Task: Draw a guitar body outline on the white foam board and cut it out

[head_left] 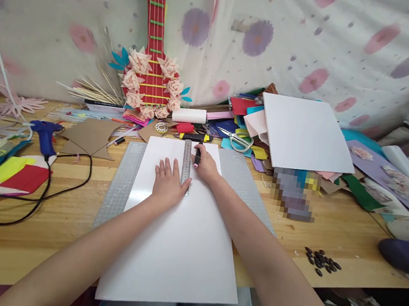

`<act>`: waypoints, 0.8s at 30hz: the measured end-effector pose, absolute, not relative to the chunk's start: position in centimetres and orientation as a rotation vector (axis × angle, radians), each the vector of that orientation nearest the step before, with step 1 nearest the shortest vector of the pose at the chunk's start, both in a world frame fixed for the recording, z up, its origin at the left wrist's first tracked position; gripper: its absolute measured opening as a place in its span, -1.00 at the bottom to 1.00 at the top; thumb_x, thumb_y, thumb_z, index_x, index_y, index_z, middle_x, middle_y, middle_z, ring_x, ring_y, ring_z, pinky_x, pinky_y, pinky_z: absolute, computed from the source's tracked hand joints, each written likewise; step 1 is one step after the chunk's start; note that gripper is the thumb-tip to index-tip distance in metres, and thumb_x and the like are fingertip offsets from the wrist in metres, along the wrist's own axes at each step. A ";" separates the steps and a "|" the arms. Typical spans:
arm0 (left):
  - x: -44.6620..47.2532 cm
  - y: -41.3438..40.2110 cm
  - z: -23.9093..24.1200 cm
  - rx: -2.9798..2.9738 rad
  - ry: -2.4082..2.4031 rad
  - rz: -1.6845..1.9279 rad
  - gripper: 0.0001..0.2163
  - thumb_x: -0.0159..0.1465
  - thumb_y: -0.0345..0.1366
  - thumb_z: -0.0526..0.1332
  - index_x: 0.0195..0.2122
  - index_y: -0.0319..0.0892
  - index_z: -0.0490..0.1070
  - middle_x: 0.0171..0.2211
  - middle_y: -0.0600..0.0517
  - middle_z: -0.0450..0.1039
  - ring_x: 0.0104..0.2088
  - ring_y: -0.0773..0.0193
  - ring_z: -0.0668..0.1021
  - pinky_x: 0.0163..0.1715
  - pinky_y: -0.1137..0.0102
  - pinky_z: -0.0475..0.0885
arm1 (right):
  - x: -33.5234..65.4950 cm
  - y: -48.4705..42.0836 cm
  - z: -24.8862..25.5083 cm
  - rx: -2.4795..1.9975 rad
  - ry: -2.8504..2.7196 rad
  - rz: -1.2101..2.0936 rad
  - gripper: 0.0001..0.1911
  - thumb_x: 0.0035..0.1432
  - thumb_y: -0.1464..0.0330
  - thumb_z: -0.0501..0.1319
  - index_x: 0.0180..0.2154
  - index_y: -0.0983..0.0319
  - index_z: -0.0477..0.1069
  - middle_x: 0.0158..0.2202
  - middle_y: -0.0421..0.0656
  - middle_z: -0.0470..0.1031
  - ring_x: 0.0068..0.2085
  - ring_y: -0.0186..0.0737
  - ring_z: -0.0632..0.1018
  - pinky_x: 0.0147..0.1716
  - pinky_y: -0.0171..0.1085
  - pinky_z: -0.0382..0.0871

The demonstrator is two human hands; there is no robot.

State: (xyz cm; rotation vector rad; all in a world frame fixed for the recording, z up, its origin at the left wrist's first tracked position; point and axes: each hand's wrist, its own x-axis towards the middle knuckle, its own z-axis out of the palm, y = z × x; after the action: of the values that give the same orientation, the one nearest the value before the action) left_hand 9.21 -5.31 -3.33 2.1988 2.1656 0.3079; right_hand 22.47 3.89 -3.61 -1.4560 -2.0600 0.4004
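Observation:
A large white board (174, 253) lies in front of me, with its near end past the table edge over my lap. On it rests a metal ruler (187, 156), running lengthwise. My left hand (167, 183) is spread flat on the board, its thumb against the ruler near the lower end. Just right of the ruler, my right hand (208, 167) grips a black marker (198, 155) with a pinkish end, held upright along the ruler's edge. Its tip cannot be made out. Under the board is a grey cutting mat (122, 170).
A blue glue gun (46, 135) and its black cable lie left. Behind the board are scissors (236, 140), a yellow-black cutter (195, 136) and a red paper guitar (150, 80). Rightward are another white board (306, 134) and several small black oval pieces (322, 261).

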 end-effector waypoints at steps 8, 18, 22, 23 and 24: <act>4.3 -4.6 -2.9 2.311 1.946 0.207 -0.27 0.26 0.06 -0.14 0.29 -0.42 -0.19 0.30 -0.31 -0.14 0.30 0.03 -0.06 0.24 0.14 -0.09 | 23.1 0.6 -2.4 -1.488 -2.199 0.432 -0.62 0.17 0.29 0.04 0.03 0.21 0.17 -0.13 -0.03 0.46 -0.13 -0.13 0.45 -0.24 -0.24 0.27; 3.0 -2.8 -2.9 2.052 2.161 0.345 -0.26 0.27 0.07 -0.21 0.27 -0.51 -0.13 0.28 -0.34 -0.09 0.30 -0.01 -0.04 0.24 0.11 -0.06 | 22.4 -3.1 0.3 -1.682 -2.364 0.250 -0.67 0.23 0.22 -0.06 0.01 0.14 0.18 -0.19 -0.11 0.54 -0.22 -0.15 0.53 -0.33 -0.28 0.23; 3.9 -3.1 -2.7 2.115 2.063 0.399 -0.29 0.27 0.07 -0.20 0.26 -0.46 -0.08 0.26 -0.32 -0.01 0.28 -0.01 0.02 0.22 0.09 -0.02 | 23.2 -3.4 1.2 -1.684 -2.331 0.280 -0.67 0.18 0.25 0.00 -0.02 0.16 0.23 -0.28 -0.10 0.55 -0.31 -0.14 0.53 -0.39 -0.27 0.20; 4.1 -3.3 -2.6 2.159 1.994 0.392 -0.31 0.28 0.05 -0.20 0.26 -0.45 -0.08 0.26 -0.30 -0.01 0.28 0.02 0.04 0.23 0.13 -0.01 | 23.7 -3.1 1.3 -1.675 -2.297 0.303 -0.67 0.18 0.26 0.00 -0.02 0.16 0.23 -0.30 -0.11 0.55 -0.33 -0.14 0.52 -0.41 -0.27 0.20; 4.4 -3.4 -2.4 2.212 1.911 0.382 -0.33 0.29 0.02 -0.20 0.26 -0.43 -0.09 0.26 -0.27 0.00 0.28 0.07 0.06 0.23 0.17 0.00 | 24.2 -2.7 1.4 -1.666 -2.249 0.329 -0.68 0.18 0.27 -0.01 -0.03 0.16 0.23 -0.33 -0.13 0.55 -0.36 -0.15 0.51 -0.44 -0.28 0.19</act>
State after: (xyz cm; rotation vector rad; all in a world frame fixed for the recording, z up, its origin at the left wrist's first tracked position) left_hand 4.39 -3.40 -2.44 2.2120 1.9112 0.3820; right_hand 24.19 -2.66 1.37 -1.6656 -2.2495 0.3291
